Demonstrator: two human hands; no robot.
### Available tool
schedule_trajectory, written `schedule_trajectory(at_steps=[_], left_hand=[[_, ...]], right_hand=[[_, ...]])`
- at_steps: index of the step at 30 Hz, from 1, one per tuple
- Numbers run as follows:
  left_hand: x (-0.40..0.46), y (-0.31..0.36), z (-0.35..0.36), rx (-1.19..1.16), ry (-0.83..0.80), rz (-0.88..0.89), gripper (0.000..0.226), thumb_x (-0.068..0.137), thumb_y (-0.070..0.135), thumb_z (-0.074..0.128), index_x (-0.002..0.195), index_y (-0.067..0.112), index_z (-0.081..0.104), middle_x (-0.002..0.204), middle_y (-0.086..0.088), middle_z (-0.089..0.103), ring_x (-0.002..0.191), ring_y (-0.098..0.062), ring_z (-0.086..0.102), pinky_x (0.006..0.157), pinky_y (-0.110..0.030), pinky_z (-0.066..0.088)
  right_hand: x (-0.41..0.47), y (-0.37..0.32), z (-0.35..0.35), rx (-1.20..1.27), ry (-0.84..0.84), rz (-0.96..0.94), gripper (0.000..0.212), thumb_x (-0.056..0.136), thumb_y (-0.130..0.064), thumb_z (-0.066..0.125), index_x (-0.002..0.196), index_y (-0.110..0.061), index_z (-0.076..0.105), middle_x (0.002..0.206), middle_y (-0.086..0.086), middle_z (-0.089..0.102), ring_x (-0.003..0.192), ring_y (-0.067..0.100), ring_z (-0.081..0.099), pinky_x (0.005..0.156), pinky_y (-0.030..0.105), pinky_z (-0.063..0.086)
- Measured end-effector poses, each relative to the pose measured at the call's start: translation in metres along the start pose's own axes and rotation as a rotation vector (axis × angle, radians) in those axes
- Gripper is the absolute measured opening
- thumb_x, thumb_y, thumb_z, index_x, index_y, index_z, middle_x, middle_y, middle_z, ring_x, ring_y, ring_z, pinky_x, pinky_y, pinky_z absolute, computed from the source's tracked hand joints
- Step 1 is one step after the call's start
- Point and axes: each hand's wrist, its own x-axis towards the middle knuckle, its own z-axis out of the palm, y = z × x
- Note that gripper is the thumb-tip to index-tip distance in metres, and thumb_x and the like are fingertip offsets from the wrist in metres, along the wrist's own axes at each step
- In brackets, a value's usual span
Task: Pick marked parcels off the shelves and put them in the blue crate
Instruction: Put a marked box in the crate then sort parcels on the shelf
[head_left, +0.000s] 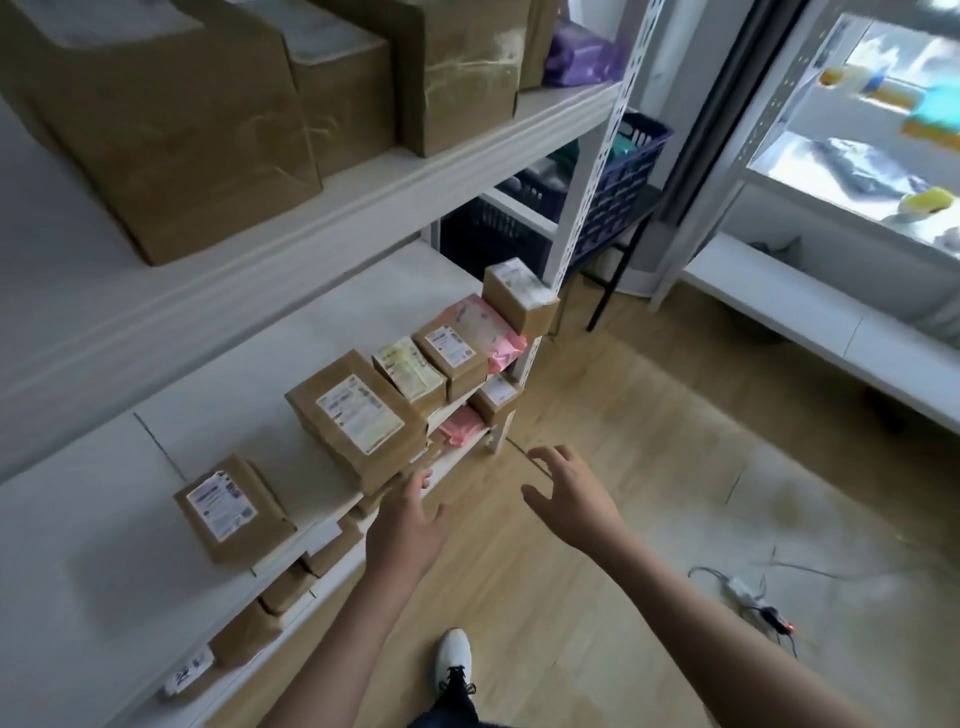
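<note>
Both hands are reaching out empty, fingers spread wide: the left hand just beside the big labelled parcel, the right hand further off. Beyond it, the blue crate is already holding things; many parcels are waiting.

Floor open from 3 to 6 o'clock of hands. Brown parcels crowd shelf edge at 10–12; upright post at 12; cable at 4.

Small stockroom / parcel storage rm: white metal shelves w/ labelled cardboard parcels, big boxes up top, blue crate behind, wood floor.
</note>
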Motion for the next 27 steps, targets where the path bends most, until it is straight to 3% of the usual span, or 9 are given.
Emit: schedule_trajectory(at_steps=[8,15,19,27], left_hand=[[0.098,0.080,0.045,0.048,-0.017,0.005,0.047,0.094,0.043,0.060,0.138,0.029,0.049,0.137,0.007,0.057,0.121,-0.017,0.055,0.090,-0.036,0.052],[0.154,0.129,0.095,0.053,0.110,-0.147,0.045,0.094,0.042,0.061,0.137,0.029,0.050,0.137,0.008,0.057,0.125,-0.015,0.053,0.080,-0.029,0.044],[0.173,0.150,0.145,-0.007,0.195,-0.276,0.051,0.097,0.042,0.059,0.144,0.027,0.047,0.141,0.008,0.054,0.128,-0.015,0.052,0.090,-0.033,0.050],[0.237,0.110,0.259,0.033,0.162,-0.441,0.062,0.096,0.049,0.056,0.150,0.023,0.036,0.144,0.004,0.050,0.128,-0.018,0.051,0.089,-0.036,0.053]], right_hand=[[0.120,0.065,-0.053,-0.068,-0.072,-0.035,0.050,0.091,-0.042,0.062,0.137,-0.025,0.050,0.132,-0.003,0.050,0.117,0.017,0.053,0.082,0.037,0.054],[0.233,0.120,-0.082,-0.122,-0.220,-0.212,0.051,0.090,-0.039,0.062,0.138,-0.026,0.049,0.130,-0.002,0.048,0.118,0.020,0.052,0.082,0.037,0.052],[0.286,0.154,-0.093,-0.179,-0.255,-0.359,0.052,0.091,-0.041,0.060,0.139,-0.025,0.048,0.131,-0.004,0.049,0.122,0.018,0.047,0.082,0.035,0.052],[0.369,0.248,-0.012,-0.326,-0.413,-0.316,0.062,0.090,-0.045,0.060,0.145,-0.023,0.041,0.144,-0.004,0.047,0.132,0.020,0.043,0.095,0.038,0.050]])
